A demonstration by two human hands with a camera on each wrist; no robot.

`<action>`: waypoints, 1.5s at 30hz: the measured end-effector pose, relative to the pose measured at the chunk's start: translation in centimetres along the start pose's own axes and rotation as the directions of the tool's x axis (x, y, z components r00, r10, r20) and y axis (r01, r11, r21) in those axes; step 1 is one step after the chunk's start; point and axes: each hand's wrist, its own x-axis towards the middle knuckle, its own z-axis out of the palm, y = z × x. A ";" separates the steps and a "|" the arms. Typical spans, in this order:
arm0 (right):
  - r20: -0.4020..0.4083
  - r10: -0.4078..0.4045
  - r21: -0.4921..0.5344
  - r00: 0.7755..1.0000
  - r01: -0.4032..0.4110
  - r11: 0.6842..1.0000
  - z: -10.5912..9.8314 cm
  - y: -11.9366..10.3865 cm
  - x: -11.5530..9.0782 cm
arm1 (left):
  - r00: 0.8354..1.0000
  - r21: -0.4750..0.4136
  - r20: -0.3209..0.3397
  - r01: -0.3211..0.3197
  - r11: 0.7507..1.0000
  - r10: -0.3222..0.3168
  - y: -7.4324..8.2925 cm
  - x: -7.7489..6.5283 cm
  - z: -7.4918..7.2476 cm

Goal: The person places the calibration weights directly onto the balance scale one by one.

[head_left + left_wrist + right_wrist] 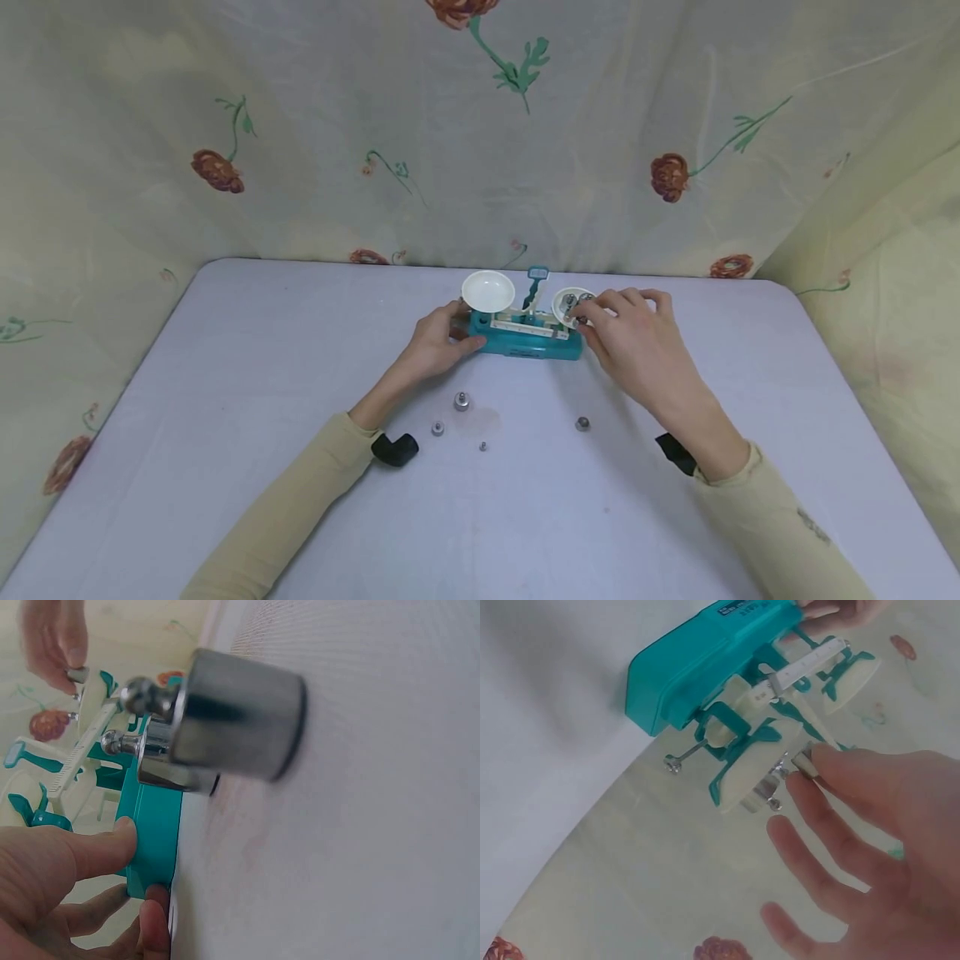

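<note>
A teal balance scale with two white pans stands toward the back of the table. My left hand grips the left end of its base, thumb in front. Over the right pan, my right hand pinches a small silver metal piece between thumb and forefinger; its exact kind is unclear. Knobbed metal weights sit in that pan, partly hidden by the fingers in the head view. Nothing shows in the left pan.
In front of the scale stand a larger knobbed weight, a smaller weight and a tiny one. Farther right lies a nut-like metal piece. A flowered cloth hangs behind the table.
</note>
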 end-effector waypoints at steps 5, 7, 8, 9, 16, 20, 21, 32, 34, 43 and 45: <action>-0.006 0.018 -0.018 1.000 -0.018 1.000 0.3 0.3 0.1 | 1.000 0.001 0.000 0.001 1.000 -0.001 0.0 0.0 0.0; -0.007 0.023 -0.021 1.000 -0.023 1.000 0.3 0.3 0.1 | 1.000 0.001 0.001 -0.002 1.000 0.002 0.0 0.0 0.0; -0.008 0.025 -0.021 1.000 -0.025 0.999 0.4 0.4 0.1 | 1.000 0.000 0.001 -0.002 1.000 0.002 0.0 0.0 0.0; -0.007 0.026 -0.022 1.000 -0.026 0.999 0.4 0.4 0.1 | 1.000 -0.001 0.002 -0.003 1.000 0.003 0.0 0.0 0.0; 0.000 0.030 -0.020 1.000 -0.030 0.999 0.6 0.7 0.3 | 1.000 0.000 -0.003 -0.007 1.000 0.007 0.1 -0.2 0.0; -0.002 0.035 -0.018 0.999 -0.035 0.999 0.8 0.8 0.4 | 1.000 0.002 -0.006 -0.009 1.000 0.009 0.0 -0.1 0.0; -0.003 0.038 -0.017 0.999 -0.038 0.999 0.8 0.9 0.4 | 1.000 0.003 -0.007 -0.010 1.000 0.010 0.0 -0.1 0.0; 0.004 0.061 -0.012 0.998 -0.061 0.998 1.2 0.8 0.8 | 1.000 0.014 -0.012 0.001 1.000 0.000 -0.1 0.0 0.1; 0.003 0.062 -0.014 0.998 -0.062 0.998 1.2 0.8 0.8 | 1.000 0.014 -0.012 0.004 1.000 -0.004 -0.1 0.0 0.1; 0.003 0.060 -0.006 0.998 -0.060 0.998 1.3 0.7 0.7 | 1.000 0.006 -0.011 0.004 1.000 -0.004 0.1 -0.1 0.0; 0.004 0.060 -0.005 0.998 -0.060 0.998 1.3 0.7 0.7 | 1.000 0.007 -0.013 0.004 1.000 -0.004 0.1 -0.1 0.0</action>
